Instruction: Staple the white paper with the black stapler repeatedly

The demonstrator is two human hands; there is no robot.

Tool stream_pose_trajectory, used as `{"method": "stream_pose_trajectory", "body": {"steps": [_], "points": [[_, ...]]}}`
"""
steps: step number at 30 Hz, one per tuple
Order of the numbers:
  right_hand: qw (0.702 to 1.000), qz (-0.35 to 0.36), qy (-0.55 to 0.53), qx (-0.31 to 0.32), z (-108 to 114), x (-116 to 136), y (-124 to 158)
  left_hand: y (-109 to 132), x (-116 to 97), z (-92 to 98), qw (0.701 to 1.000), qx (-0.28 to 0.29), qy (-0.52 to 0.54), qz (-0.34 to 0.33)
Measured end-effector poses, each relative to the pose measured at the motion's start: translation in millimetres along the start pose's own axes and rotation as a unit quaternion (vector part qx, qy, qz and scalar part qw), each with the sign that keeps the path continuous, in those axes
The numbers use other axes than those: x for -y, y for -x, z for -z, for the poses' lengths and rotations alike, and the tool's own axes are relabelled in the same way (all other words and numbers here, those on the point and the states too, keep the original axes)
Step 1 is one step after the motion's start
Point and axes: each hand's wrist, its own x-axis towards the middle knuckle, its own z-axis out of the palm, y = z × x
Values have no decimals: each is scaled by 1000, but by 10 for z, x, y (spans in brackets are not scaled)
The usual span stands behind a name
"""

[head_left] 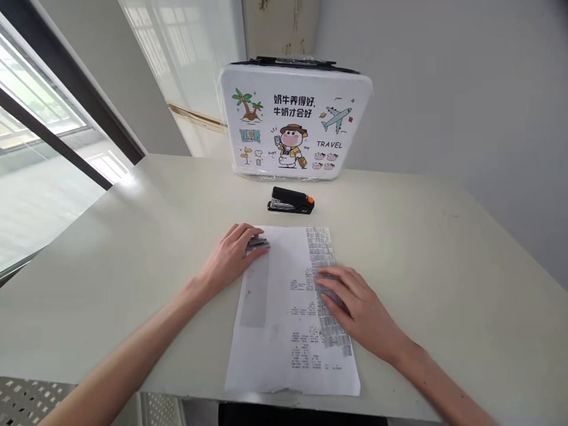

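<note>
A white printed sheet (pixel 279 355) lies on the pale table in front of me. Down its right side runs a column of overlapping grey printed strips (pixel 331 331). My right hand (pixel 355 305) rests on that column, fingers apart and holding nothing. At the sheet's upper left corner, my left hand (pixel 235 254) has its thumb and fingers around a small bunch of grey strips (pixel 261 243). Below that bunch, a grey rectangle (pixel 254 296) shows on the sheet. A black stapler (pixel 290 200) with an orange end sits beyond the sheet's top edge.
A white case (pixel 295 121) with cartoon prints stands upright at the back of the table (pixel 177 201). Behind it are a wall and a glossy cabinet (pixel 190 53). A window (pixel 39 112) is at the left. Perforated white pieces show below the table's front edge.
</note>
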Motion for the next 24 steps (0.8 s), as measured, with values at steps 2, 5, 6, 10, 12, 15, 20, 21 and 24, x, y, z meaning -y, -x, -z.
{"method": "stream_pose_trajectory", "body": {"steps": [2, 5, 6, 10, 12, 15, 20, 21, 24], "points": [[1000, 13, 10, -4, -23, -19, -5, -43, 49, 15, 1000, 9, 5, -19], [999, 27, 31, -13, -43, -19, 16, -139, 119, 17, 999, 13, 4, -51], [999, 30, 37, -16, -45, -16, 31, -179, 137, 17, 998, 13, 3, -63], [998, 40, 45, -18, -35, -17, 129, -366, 165, 11, 994, 28, -8, -109], [998, 47, 43, -17, -23, -25, 186, -477, 153, -11, 991, 38, -8, -130], [998, 52, 44, -14, -8, -32, 248, -664, 114, -82, 985, 51, -1, -167], [997, 53, 57, -23, -22, -39, 279, -796, 2, -168, 984, 7, -37, -171], [996, 55, 57, -28, -31, -45, 282, -757, -23, -160, 986, -9, -44, -161], [996, 58, 55, -33, -53, -59, 291, -531, -71, -94, 992, -48, -46, -104]]}}
